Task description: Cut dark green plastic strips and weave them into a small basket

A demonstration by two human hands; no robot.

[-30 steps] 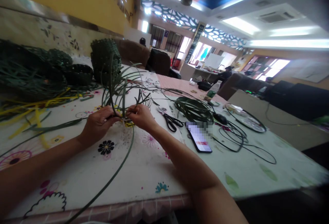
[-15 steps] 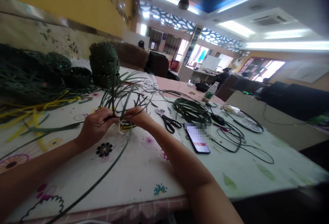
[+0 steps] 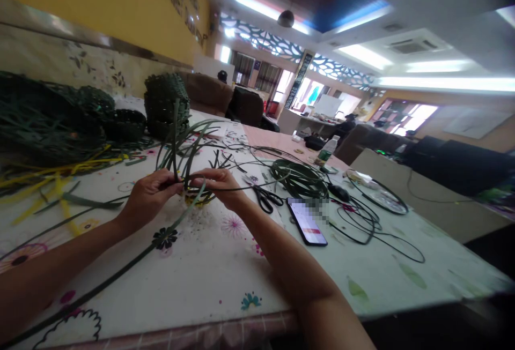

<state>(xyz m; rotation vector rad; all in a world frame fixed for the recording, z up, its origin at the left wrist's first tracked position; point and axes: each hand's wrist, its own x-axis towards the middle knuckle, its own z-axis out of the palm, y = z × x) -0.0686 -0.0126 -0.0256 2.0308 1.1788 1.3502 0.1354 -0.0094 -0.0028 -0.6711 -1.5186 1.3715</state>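
Observation:
Dark green flat strips (image 3: pixel 193 146) fan upward and back from a small woven piece between my two hands. With thumb and fingers together, my left hand (image 3: pixel 151 194) pinches the woven strips on their left side. My right hand (image 3: pixel 221 184) is closed on a green strip at the right side of the weave. One long strip (image 3: pixel 120 267) runs from the weave down to the lower left across the flowered tablecloth (image 3: pixel 193 285). Bits of yellow show under the weave, mostly hidden by my fingers.
Scissors (image 3: pixel 267 198) and a phone (image 3: pixel 308 221) lie right of my hands, near a coil of green strip (image 3: pixel 298 178) and a plastic bottle (image 3: pixel 328 150). Dark green woven baskets (image 3: pixel 166 106) and yellow strips (image 3: pixel 60 194) are on the left. Chairs stand beyond the table.
My right hand has turned and shifted slightly right, its fingers now more in view. The long strip's trailing part has swung left. The view has shifted a little.

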